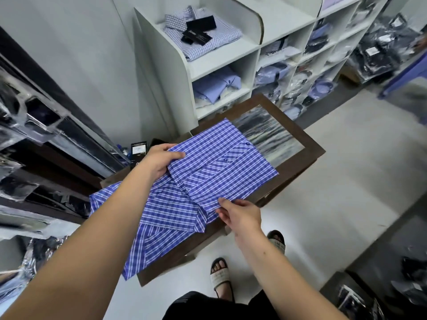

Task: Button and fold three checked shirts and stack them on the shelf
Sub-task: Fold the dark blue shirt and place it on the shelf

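A folded blue-and-white checked shirt (pixel 221 165) lies buttoned on the dark brown table (pixel 307 155), its collar toward me. My left hand (pixel 159 161) grips its left edge, thumb on top and fingers underneath. My right hand (pixel 240 213) pinches its near right edge by the collar. Under it, another checked shirt (pixel 157 227) lies spread out and hangs over the table's near edge. On the top board of the white shelf (pixel 208 63) sits a folded light checked shirt (pixel 208 40) with black tags on it.
The shelf's lower compartments hold folded and bagged blue shirts (pixel 215 86). Dark racks with bagged clothes (pixel 34 125) stand at the left. A black box (pixel 138 151) sits beyond the table's left corner. My sandalled feet (pixel 219 273) are on the pale floor; bagged stock lies at the right.
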